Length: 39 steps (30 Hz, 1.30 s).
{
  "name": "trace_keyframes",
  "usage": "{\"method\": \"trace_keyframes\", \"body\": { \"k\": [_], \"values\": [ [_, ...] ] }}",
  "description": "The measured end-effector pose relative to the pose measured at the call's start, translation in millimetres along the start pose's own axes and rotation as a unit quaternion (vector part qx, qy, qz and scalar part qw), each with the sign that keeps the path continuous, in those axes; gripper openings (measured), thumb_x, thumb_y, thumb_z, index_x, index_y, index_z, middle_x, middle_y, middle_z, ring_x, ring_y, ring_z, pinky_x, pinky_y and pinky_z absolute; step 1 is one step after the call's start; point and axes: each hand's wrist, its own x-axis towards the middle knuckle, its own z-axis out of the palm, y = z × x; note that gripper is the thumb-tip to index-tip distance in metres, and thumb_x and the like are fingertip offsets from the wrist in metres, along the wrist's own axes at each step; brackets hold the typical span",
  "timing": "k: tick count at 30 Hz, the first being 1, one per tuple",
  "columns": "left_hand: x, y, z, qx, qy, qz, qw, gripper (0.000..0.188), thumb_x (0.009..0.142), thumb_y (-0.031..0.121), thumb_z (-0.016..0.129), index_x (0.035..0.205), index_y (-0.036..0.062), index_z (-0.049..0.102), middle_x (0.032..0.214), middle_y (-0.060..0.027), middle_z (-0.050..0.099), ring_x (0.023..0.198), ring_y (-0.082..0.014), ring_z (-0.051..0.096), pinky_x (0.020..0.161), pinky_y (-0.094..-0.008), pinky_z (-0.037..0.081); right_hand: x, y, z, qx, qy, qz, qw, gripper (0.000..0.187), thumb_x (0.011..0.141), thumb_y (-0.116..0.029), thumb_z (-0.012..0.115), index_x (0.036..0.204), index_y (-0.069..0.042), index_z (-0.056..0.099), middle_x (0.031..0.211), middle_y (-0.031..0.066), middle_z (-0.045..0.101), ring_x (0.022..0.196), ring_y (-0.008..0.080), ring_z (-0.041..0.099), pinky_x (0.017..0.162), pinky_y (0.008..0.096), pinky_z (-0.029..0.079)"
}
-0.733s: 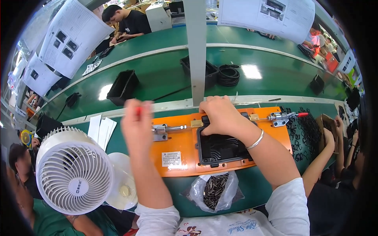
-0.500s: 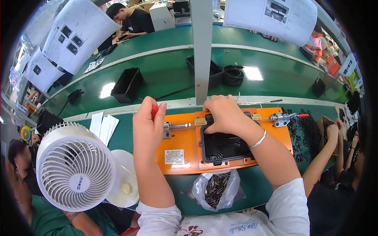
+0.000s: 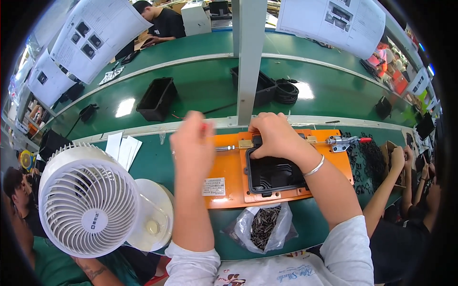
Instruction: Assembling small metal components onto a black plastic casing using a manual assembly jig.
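Note:
An orange fixture plate lies across the bench before me, with a black plastic housing seated in its frame. My right hand pinches the housing's far wall, thumb inside and fingers over the outer side. At the plate's left end my left hand, smeared by motion, is closed around the red handle of a toggle clamp. The clamp's metal rod reaches to a brass-coloured block at the frame; its body is hidden behind the hand. Opposite is a second toggle clamp with a red tip.
An open plastic bag of metal pins lies close to me. A white fan stands left, beside white paper strips. Small black parts are heaped right, near a co-worker's arms. A metal post rises behind the fixture.
My left hand has moved a little to the right with the clamp handle and is now blurred. The right hand keeps its hold on the housing. The whole view has shifted slightly.

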Motion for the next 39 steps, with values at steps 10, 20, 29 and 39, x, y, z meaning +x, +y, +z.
{"method": "trace_keyframes", "body": {
  "k": [10, 20, 29, 39],
  "values": [
    [-7, 6, 3, -0.037, -0.044, -0.006, 0.998, 0.022, 0.083, 0.012, 0.067, 0.077, 0.0045, 0.047, 0.066, -0.0087, 0.052, 0.061, -0.0236, 0.047, 0.061, -0.0331, 0.036, -4, 13, -2, 0.078, 0.027, -0.053, 0.995, 0.041, 0.057, -0.023, 0.085, 0.085, -0.002, 0.063, 0.083, 0.0097, 0.06, 0.083, 0.0262, 0.061, 0.074, 0.0358, 0.047],
    [7, -11, -18, -0.28, 0.151, -0.104, 0.942, 0.024, 0.093, 0.022, 0.062, 0.082, 0.0053, 0.049, 0.066, 0.0047, 0.041, 0.061, -0.0042, 0.034, 0.054, -0.0189, 0.029, -2, 26, -9, 0.25, -0.028, 0.021, 0.968, 0.014, 0.072, -0.001, 0.074, 0.08, 0.001, 0.062, 0.082, 0.0082, 0.058, 0.071, 0.0175, 0.059, 0.064, 0.0279, 0.049],
    [9, -11, -21, -0.307, 0.161, -0.122, 0.93, 0.024, 0.092, 0.024, 0.062, 0.083, 0.0063, 0.049, 0.065, 0.0049, 0.041, 0.062, -0.0038, 0.037, 0.054, -0.0184, 0.03, -1, 30, -11, 0.34, -0.059, 0.051, 0.937, 0.012, 0.072, 0.002, 0.072, 0.076, 0.001, 0.061, 0.085, 0.005, 0.054, 0.072, 0.0156, 0.056, 0.062, 0.0281, 0.047],
    [10, -1, -28, 0.167, 0.418, 0.101, 0.887, 0.03, 0.076, -0.012, 0.049, 0.101, 0.0014, 0.057, 0.101, -0.0131, 0.054, 0.088, -0.0261, 0.052, 0.082, -0.0334, 0.042, 0, 26, -8, 0.303, -0.021, 0.077, 0.95, 0.012, 0.074, -0.006, 0.072, 0.079, 0.001, 0.063, 0.085, 0.0092, 0.056, 0.068, 0.0189, 0.058, 0.061, 0.0301, 0.05]
  ]
}}
